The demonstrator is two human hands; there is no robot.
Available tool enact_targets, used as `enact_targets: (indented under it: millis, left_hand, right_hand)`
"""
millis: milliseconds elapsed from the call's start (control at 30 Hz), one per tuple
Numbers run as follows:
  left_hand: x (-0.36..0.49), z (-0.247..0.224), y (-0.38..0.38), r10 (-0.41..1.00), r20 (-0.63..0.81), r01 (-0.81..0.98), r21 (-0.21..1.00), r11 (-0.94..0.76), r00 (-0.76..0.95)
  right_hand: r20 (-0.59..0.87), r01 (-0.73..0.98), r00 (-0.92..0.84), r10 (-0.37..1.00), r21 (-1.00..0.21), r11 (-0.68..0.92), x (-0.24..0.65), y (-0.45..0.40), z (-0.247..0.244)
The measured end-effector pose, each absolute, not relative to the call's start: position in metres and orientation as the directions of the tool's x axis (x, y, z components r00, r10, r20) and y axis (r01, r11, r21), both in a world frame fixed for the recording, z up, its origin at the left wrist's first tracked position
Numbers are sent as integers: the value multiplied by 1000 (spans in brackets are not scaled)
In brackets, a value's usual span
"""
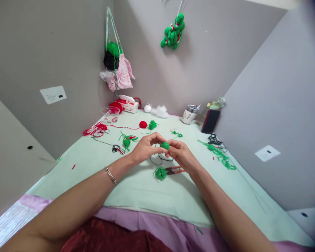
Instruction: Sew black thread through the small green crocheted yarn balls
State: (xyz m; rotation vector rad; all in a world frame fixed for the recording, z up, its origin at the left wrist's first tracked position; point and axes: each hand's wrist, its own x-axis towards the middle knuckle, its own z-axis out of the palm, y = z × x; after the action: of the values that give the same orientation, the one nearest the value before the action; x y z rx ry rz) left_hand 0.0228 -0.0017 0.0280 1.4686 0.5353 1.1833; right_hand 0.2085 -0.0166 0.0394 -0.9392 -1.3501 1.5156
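A small green crocheted piece (pixel 164 145) is pinched between both hands above the middle of the table. My left hand (pixel 149 147) grips its left side with thumb and fingers. On its other side, the fingertips of my right hand (pixel 180 153) close on the same piece. Dark yarn (pixel 160 159) loops below the hands on the cloth. Nearer to me lies a round green crocheted piece (pixel 160 173) with dark thread across it, touching the blades of orange-handled thread snips (pixel 174 170). Whether a needle is in my fingers cannot be made out.
Green crochet with red bits (pixel 126 141), a red ball (pixel 143 124) and red yarn (pixel 96 129) lie left of centre. Green yarn strands (pixel 222 155) lie right. Behind stand a clear tub (pixel 110 115), tissue box (pixel 128 105), pen cup (pixel 189 114), white stuffing (pixel 160 111) and a phone (pixel 210 121) against a bottle.
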Motion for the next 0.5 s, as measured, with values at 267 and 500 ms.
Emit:
enact_targets:
  millis: [267,500]
  left_hand:
    - [22,21,4,898,227,-175,969,-172,377]
    - [28,8,3,884,255,2,961,-278,392]
  right_hand:
    - [185,148,-213,959,-964,219,210,-16,40]
    - [424,426,-222,878,-768,478,208,-16,36]
